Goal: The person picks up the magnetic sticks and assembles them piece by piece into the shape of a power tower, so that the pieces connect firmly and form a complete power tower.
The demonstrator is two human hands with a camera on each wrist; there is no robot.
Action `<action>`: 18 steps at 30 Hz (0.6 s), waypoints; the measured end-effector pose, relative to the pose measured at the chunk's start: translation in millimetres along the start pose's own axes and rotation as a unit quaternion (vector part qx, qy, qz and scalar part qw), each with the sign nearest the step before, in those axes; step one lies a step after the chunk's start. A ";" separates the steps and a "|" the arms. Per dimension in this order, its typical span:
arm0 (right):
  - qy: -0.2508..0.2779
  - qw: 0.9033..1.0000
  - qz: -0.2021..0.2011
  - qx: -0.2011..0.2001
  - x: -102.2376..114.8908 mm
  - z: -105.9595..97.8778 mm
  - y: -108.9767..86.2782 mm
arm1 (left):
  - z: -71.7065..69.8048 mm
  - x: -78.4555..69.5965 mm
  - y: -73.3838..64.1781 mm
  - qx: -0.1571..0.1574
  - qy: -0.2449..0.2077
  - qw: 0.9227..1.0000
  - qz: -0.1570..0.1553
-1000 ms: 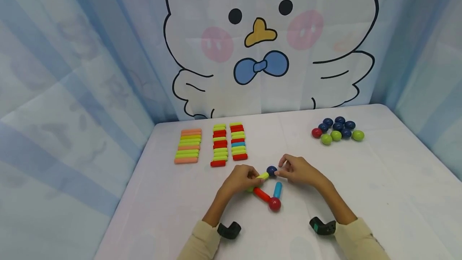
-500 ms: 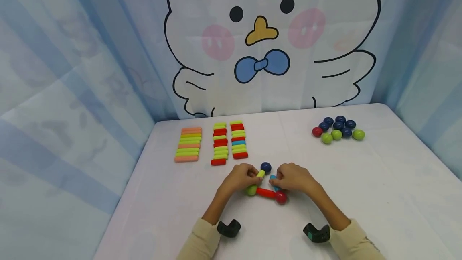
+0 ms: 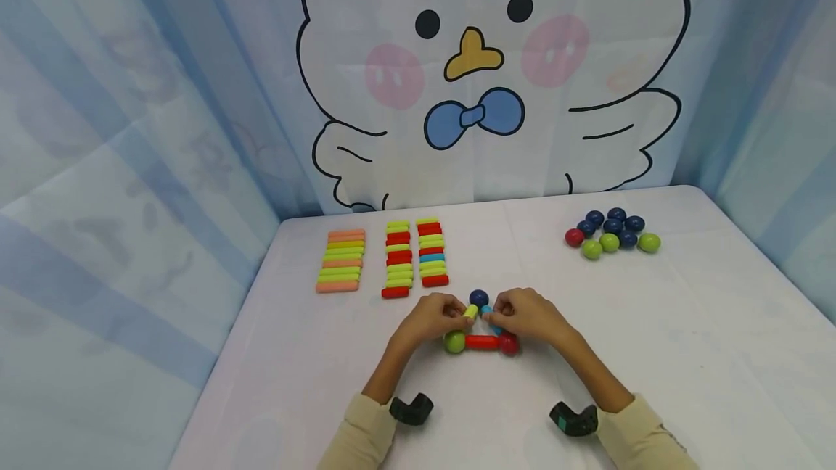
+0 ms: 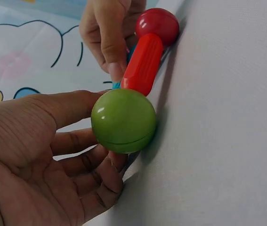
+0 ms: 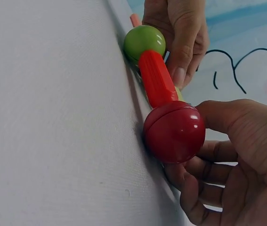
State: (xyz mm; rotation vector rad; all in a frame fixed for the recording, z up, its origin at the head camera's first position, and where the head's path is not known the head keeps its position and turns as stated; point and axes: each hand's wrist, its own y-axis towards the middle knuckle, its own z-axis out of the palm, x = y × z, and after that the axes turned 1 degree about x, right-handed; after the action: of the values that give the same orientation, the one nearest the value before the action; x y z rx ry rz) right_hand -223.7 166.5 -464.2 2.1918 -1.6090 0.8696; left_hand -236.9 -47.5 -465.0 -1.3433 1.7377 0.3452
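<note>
Balls and rods form a small triangle on the table. A green ball (image 3: 454,341) and a red ball (image 3: 509,343) are joined by a red rod (image 3: 482,342) along the near side. At the far corner sits a navy ball (image 3: 479,299). My left hand (image 3: 431,319) pinches the yellow-green rod (image 3: 471,312) between the green and navy balls. With thumb and fingers, my right hand (image 3: 530,312) pinches the blue rod (image 3: 487,311), which runs from the red ball towards the navy one. Whether its tip is seated in the navy ball I cannot tell. Both wrist views hide much of the two pinched rods.
Three columns of coloured rods lie at the back left: an orange-and-yellow one (image 3: 339,263) and two with red rods (image 3: 398,258) (image 3: 432,252). Loose navy, green and red balls (image 3: 612,226) cluster at the back right. A printed curtain (image 3: 470,165) stands behind the table.
My right hand has left the navy ball and taken hold of the blue rod. The red ball, red rod and blue rod have swung away from me, bringing the blue tip to the navy ball.
</note>
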 end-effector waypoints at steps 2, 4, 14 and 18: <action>0.002 1.000 -0.001 -0.004 -1.2 0.9 0.9 | -3.9 0.9 -1.2 -0.016 -0.003 1.000 -0.002; 0.004 1.000 0.001 -0.007 -2.0 2.0 1.5 | -10.1 2.2 -3.1 -0.052 -0.002 0.999 -0.004; 0.022 0.999 0.006 -0.022 -1.6 1.4 2.6 | -56.4 21.3 -15.5 -0.253 0.199 0.946 -0.033; 0.016 0.999 0.008 -0.029 -3.2 2.9 2.6 | -63.5 30.9 -18.3 -0.219 0.231 0.946 -0.056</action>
State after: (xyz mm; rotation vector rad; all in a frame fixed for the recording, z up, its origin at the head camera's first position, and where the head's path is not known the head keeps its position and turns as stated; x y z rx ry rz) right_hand -226.0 166.5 -468.8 2.1183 -1.6182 0.8467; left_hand -251.2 -116.9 -447.6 -1.9597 2.0277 0.3897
